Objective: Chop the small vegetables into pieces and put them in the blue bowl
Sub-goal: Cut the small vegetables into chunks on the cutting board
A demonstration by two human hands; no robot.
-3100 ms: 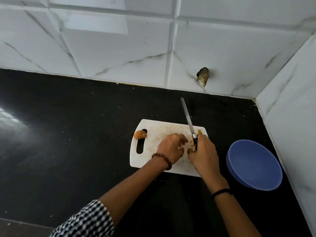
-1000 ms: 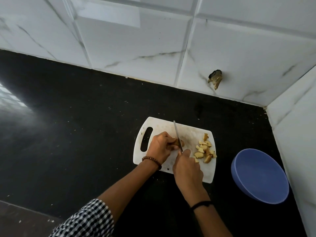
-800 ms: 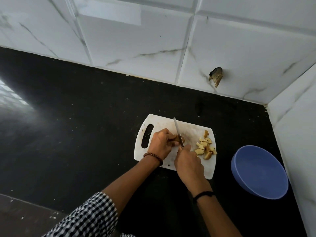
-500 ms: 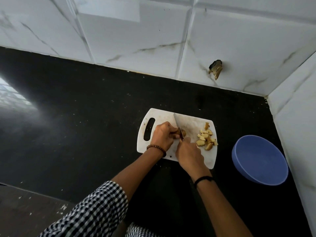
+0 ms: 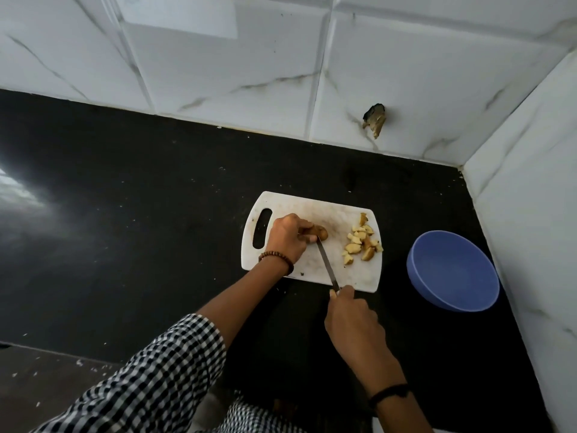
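Pieces (image 5: 362, 242) lay piled at 3 o'clock on the board (image 5: 312, 210), none yet in the blue bowl (image 5: 452, 270) farther out at 3 o'clock. The left hand (image 5: 288, 237) held one small vegetable (image 5: 321, 233) left to chop. The right hand (image 5: 352, 317) gripped the knife (image 5: 326, 264), tip by it.

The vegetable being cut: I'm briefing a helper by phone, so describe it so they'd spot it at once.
On the black counter lies a white cutting board, beside a blue bowl. Near the board's middle, the left hand grips a rounded vegetable with the knife tip at it. Unlike the pale cut pieces piled at the board's right side, it is a single brown lump.
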